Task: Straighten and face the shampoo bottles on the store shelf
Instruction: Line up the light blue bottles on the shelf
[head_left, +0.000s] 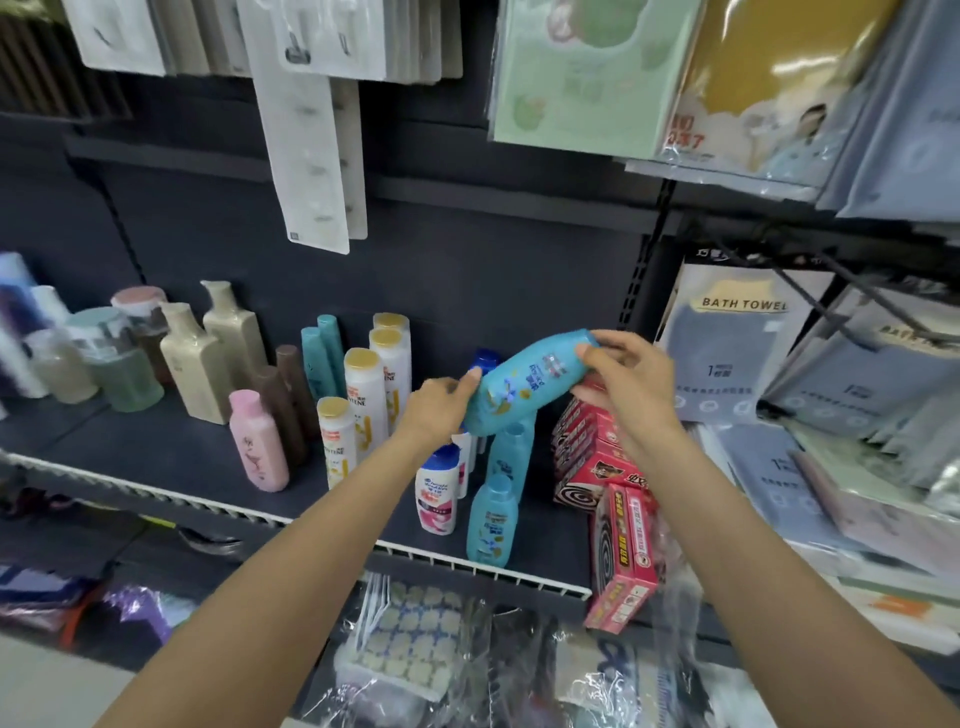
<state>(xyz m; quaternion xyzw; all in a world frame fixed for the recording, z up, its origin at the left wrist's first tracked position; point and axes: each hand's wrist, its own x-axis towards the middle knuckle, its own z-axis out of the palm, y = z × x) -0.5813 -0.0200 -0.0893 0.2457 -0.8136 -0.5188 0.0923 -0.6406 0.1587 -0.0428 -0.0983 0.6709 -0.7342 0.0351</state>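
Note:
I hold a teal shampoo bottle (530, 384) tilted in the air above the dark shelf (171, 457). My right hand (628, 384) grips its upper, cap end. My left hand (441, 405) pinches its lower end. Below it two more teal bottles (493, 519) stand upright in a row near the shelf's front. To their left stands a white bottle with a blue cap (439, 488), then white bottles with gold caps (363, 395) and a pink bottle (260, 441).
Red boxes with a coil picture (592, 457) are stacked right of the teal bottles, one (623, 551) overhanging the white wire shelf rail (467, 564). Beige, brown and green bottles (197, 358) stand at the left. Bath towel packs (737, 343) hang at the right.

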